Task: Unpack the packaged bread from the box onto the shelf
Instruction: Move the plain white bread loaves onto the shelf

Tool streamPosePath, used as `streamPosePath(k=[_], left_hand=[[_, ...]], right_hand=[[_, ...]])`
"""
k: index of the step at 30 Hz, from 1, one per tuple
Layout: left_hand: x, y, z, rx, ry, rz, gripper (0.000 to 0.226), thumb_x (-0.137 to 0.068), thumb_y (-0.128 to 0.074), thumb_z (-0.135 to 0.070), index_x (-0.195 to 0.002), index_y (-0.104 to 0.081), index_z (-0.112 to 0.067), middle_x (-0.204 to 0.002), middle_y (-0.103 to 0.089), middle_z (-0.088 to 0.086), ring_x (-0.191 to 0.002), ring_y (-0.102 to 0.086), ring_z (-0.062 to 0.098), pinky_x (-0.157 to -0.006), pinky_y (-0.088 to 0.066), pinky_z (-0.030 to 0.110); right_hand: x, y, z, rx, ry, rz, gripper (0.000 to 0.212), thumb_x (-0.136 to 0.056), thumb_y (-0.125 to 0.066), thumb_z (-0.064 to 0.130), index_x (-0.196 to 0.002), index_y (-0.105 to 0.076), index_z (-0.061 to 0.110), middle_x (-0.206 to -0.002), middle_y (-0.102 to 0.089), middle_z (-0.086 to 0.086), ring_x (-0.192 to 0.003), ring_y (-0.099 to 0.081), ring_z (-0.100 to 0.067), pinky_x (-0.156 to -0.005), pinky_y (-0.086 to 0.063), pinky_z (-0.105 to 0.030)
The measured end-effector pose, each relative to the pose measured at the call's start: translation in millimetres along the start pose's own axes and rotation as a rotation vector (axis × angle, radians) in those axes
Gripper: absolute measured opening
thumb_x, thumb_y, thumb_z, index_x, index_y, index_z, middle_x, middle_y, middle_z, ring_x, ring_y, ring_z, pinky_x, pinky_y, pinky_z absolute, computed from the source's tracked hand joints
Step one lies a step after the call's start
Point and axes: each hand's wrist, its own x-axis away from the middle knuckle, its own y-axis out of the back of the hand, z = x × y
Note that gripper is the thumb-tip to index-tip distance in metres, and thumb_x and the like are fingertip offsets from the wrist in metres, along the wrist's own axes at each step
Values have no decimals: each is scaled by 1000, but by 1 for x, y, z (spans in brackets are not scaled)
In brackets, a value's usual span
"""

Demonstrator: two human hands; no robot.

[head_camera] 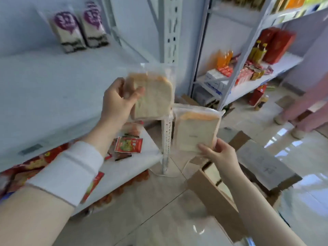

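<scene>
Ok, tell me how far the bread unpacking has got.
Done: two purple-labelled packs stand on the shelf. In hand: the left hand grips one bread pack, the right hand a second bread pack, neither shelved yet. Left: the open box on the floor seems to hold more.

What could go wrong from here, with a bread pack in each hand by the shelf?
1. The right hand pinches the right bread pack only at its lower corner, so it might slip and fall toward the open box.
2. The left bread pack, gripped by the left hand, sits close to the shelf upright; its loose wrapper could snag there before reaching the shelf.
3. Both hands are full, so neither could catch a dropped pack.
</scene>
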Motion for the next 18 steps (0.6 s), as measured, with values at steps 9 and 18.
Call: streamPosePath(k=[9,18], left_hand=[[-66,275,56,-130,49,-315,18,-80,-69,-31,-86,-55,-22,-78,-58,-13,-71,-53,2,-63,-41,13],[-193,381,166,-237,153,-462,36,-81,-68,-26,-106,-59,-2,-108,-66,15,-98,-61,26,-75,-43,28]], right_hand=[[-1,-272,128,27,217,299,24,-66,-80,29,-85,-66,24,-91,-73,-4,-88,-69,-22,-83,-57,-43],[-125,-484,195,56,263,301,36,-72,-78,19,-95,-51,13,-94,-61,-10,-83,-57,-22,-87,-53,-44]])
